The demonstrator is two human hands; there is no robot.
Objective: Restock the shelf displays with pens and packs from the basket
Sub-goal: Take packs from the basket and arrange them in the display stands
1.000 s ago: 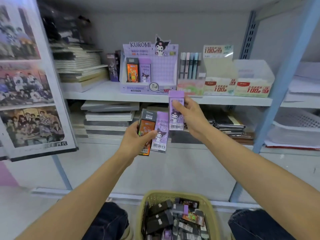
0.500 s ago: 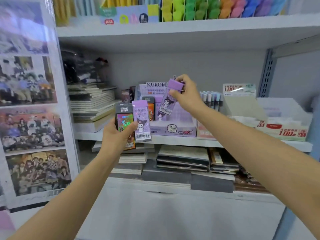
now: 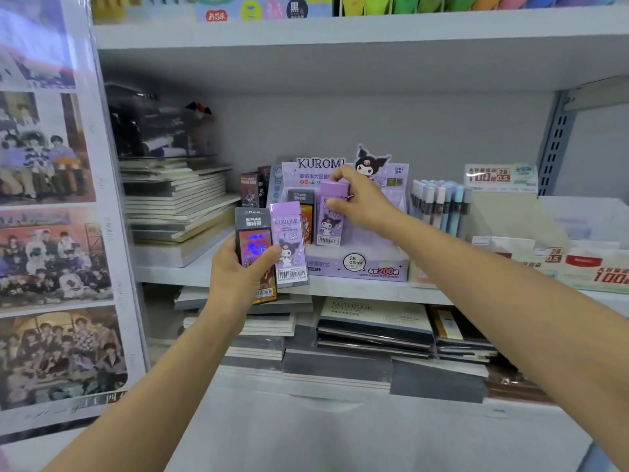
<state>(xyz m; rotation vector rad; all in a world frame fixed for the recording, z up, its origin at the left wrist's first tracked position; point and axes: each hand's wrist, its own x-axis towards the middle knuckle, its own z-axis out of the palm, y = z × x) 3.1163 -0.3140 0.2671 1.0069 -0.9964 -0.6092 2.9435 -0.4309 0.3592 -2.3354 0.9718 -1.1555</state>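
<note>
Up at the middle shelf, the right grip pinches a purple Kuromi pack by its top. The pack is upright, its foot in the Kuromi display box, with an orange-and-black pack just left of it. Below and left of that grip, the left grip clasps a black Ultraman pack and a second purple pack side by side, in front of the shelf edge.

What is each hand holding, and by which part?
The right hand pinches a purple pack by its top end. The left hand grips a dark Ultraman pack and a lilac Kuromi pack together by their lower parts.
</note>
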